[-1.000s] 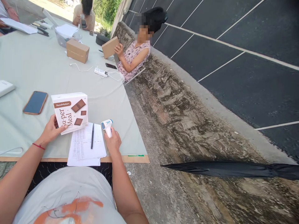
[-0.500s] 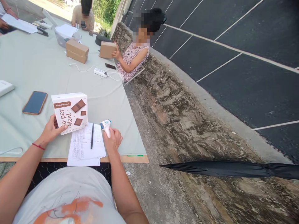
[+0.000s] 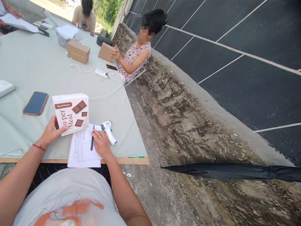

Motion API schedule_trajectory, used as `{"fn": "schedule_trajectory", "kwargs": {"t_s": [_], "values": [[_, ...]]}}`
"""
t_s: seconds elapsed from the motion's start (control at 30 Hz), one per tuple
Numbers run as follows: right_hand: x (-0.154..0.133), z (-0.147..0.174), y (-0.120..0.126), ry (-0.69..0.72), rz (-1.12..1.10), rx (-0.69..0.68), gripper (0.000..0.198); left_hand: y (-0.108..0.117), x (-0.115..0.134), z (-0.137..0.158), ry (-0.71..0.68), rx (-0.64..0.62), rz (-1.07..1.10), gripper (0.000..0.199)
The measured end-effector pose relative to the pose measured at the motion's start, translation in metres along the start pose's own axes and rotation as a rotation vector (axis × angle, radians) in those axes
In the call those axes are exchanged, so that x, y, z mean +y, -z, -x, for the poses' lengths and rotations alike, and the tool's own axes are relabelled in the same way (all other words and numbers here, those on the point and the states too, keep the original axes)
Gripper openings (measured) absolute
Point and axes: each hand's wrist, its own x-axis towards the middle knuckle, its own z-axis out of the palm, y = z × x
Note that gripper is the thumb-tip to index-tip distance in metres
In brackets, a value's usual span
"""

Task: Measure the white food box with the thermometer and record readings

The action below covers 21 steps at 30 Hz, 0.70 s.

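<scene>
My left hand [image 3: 52, 131] grips a white and brown box [image 3: 71, 113] printed "NutriMotion", fingers around its left side and thumb across the front. The box stands slightly tilted over the upper edge of printed sheets of paper [image 3: 80, 153]. On those sheets my right hand [image 3: 102, 144] lies palm down, fingers stretched out. Its fingertips reach a black pen [image 3: 92, 145] and seem to touch it. Just right of that hand a white and blue infrared thermometer [image 3: 109, 133] rests on the table, out of my grasp.
A phone [image 3: 35, 103] lies left of the box. Farther back are a brown carton [image 3: 78, 52], a power strip [image 3: 101, 73] with cables, and a plastic basket [image 3: 61, 40] of papers. A co-worker at the right holds another carton [image 3: 106, 52]. The table's right edge drops to concrete.
My right hand has let go of the thermometer, leaving it on the table, and moved left onto the papers by the pen. The co-worker's carton has tilted. My left hand keeps the box.
</scene>
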Motion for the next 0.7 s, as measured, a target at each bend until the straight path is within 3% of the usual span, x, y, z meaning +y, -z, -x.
{"fn": "schedule_trajectory", "kwargs": {"t_s": [0.1,0.47,0.6,0.7], "values": [[-0.003,-0.004,0.001,0.020,-0.008,-0.064,0.050,0.000,0.002,0.000,-0.001,0.003,-0.009,0.079],[0.001,-0.011,0.018,-0.057,0.031,-0.106,0.020,-0.001,0.002,0.001,-0.011,0.008,-0.012,0.077],[0.001,-0.005,0.019,-0.119,-0.112,0.052,0.018,0.000,0.000,0.001,0.000,0.000,-0.022,0.076],[-0.001,-0.001,0.012,-0.289,-0.335,0.270,0.015,0.000,-0.001,0.001,0.000,-0.010,-0.021,0.076]]}}
